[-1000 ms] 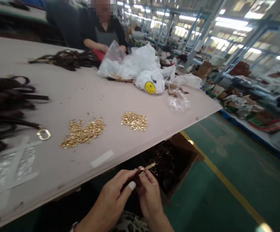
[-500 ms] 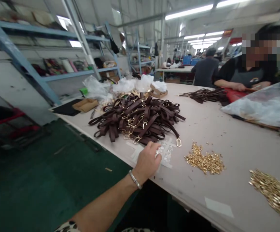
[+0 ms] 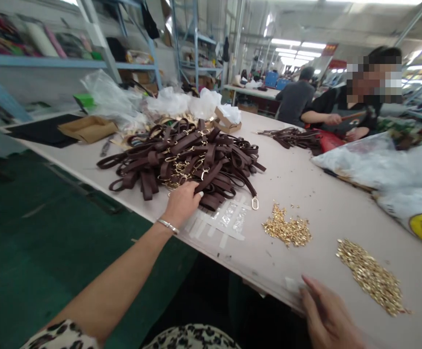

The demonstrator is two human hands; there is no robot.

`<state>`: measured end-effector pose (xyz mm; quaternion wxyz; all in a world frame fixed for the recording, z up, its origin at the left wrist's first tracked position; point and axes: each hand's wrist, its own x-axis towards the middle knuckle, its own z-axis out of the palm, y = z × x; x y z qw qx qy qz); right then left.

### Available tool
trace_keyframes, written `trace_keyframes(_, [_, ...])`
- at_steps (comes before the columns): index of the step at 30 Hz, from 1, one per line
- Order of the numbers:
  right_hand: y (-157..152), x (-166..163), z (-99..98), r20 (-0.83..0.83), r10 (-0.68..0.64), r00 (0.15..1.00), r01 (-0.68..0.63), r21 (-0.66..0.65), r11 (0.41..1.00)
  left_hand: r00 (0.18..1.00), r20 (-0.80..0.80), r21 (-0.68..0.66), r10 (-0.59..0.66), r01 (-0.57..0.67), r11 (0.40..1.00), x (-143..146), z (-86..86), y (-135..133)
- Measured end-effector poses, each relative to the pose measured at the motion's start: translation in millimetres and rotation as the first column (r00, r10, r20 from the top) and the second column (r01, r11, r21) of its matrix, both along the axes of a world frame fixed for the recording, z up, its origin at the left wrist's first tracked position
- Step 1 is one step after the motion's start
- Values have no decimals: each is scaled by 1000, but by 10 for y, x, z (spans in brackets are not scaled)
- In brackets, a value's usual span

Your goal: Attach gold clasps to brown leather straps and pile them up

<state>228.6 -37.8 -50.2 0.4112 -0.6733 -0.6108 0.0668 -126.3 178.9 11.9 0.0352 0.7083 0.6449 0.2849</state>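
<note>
A heap of dark brown straps (image 3: pixel 214 150) with gold-coloured metal clasps lies on the table. At its near edge my left hand (image 3: pixel 182 201) is closed on the end of one brown strap (image 3: pixel 211 175); its fingertips are partly hidden among the straps. My right hand (image 3: pixel 325 312), empty and slightly blurred, is at the table's front edge with its fingers stretched out. Between my hands, clear packets (image 3: pixel 229 218) are taped to the tabletop. A pile of small gold metal pieces (image 3: pixel 287 228) lies right of them, and a second gold pile (image 3: pixel 369 276) lies nearer my right hand.
Plastic bags (image 3: pixel 196 104) and an open cardboard box (image 3: pixel 87 128) lie behind the heap. Across the table (image 3: pixel 280 184), a co-worker (image 3: pixel 342 109) holds a tool near more brown straps (image 3: pixel 291 138). A large plastic bag (image 3: pixel 364 157) lies at the right.
My left hand has moved left from the taped packets to the straps and closed on one. My right hand has come into view at the lower right. The view has shifted.
</note>
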Motion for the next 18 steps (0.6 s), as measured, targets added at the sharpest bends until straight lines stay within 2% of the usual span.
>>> trace_keyframes(3, [297, -56, -12, 207, 56, 977, -55, -11, 998, 998, 58, 29, -27, 25, 999, -13, 25, -176])
trace_keyframes(5, [465, -98, 24, 304, 0, 953, 4, -15, 1000, 991, 117, 66, -66, 58, 996, -2, 50, -354])
trace_keyframes(7, [606, -129, 91, 313, -76, 947, 96, -50, 994, 971, 191, 81, -143, 129, 988, 34, 65, -544])
trace_keyframes(9, [732, -148, 172, 299, -117, 947, 162, -130, 978, 926, 308, 32, -217, 218, 975, 98, 62, -718])
trace_keyframes(11, [843, -156, 247, 304, -127, 944, 199, -220, 955, 837, 486, -59, -253, 320, 946, 180, 48, -856])
trace_keyframes(14, [955, -143, 314, 340, -128, 931, 240, -310, 920, 623, 748, -148, -228, 492, 858, 299, 31, -991])
trace_keyframes(16, [984, -113, 315, 365, -114, 924, 251, -353, 902, 475, 867, -186, -149, 586, 788, 358, 24, -1042])
trace_keyframes(18, [982, -70, 281, 403, -64, 913, 220, -355, 909, 332, 943, -212, -25, 657, 723, 405, 14, -1081])
